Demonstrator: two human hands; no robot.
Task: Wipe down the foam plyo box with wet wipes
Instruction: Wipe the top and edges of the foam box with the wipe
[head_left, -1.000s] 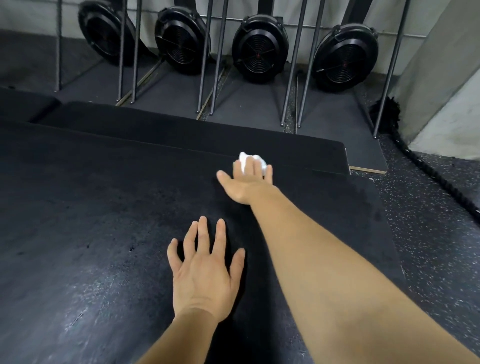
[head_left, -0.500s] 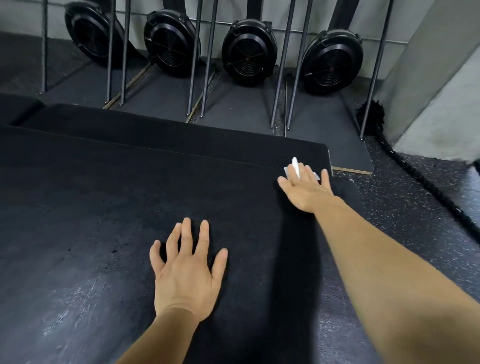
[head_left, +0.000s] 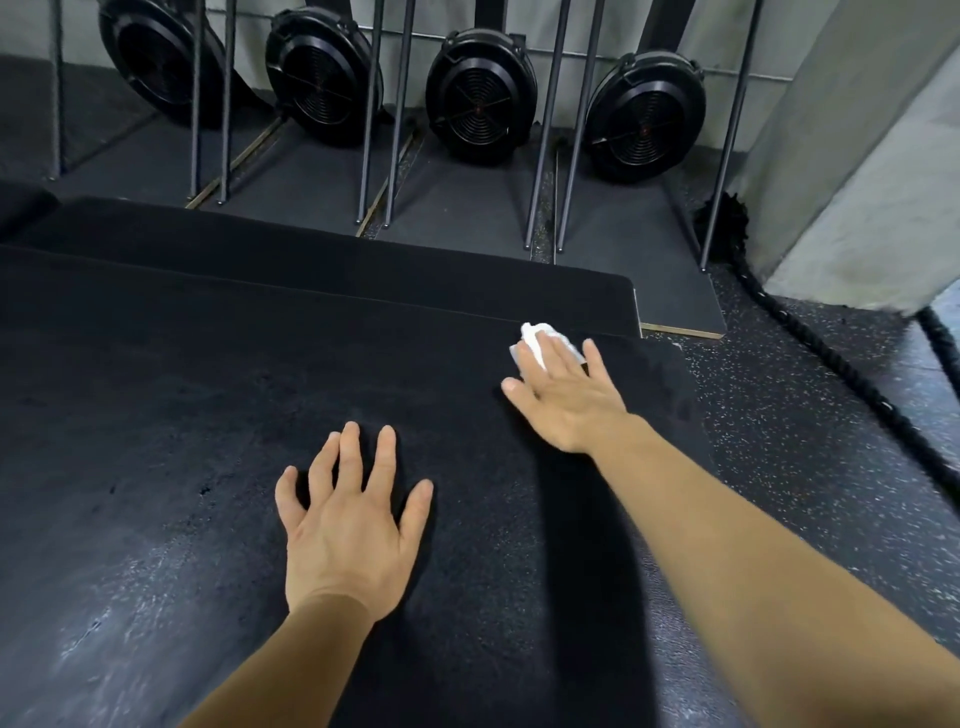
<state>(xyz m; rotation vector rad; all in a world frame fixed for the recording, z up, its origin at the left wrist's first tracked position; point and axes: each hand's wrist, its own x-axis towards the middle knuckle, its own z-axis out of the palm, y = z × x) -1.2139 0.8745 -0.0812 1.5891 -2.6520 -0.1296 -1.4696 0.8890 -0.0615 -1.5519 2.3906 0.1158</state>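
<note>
Wipe (head_left: 540, 340) sits under my R hand (head_left: 569, 402), fingers flat to press it at box (head_left: 208, 389) far-right corner. L hand (head_left: 345, 525) splayed flat mid-top, prob. bracing.

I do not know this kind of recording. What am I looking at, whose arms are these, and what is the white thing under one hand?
No machine here: a person wears a camera on the head, so the picture looks forward and down along their own arms. The big black surface is a foam plyo box, a soft gym block. The left hand lies flat on it, fingers spread, holding nothing. The right hand presses a white wet wipe onto the box near its far right corner, fingers straight. Behind stand four round black fan housings and metal bars.
</note>
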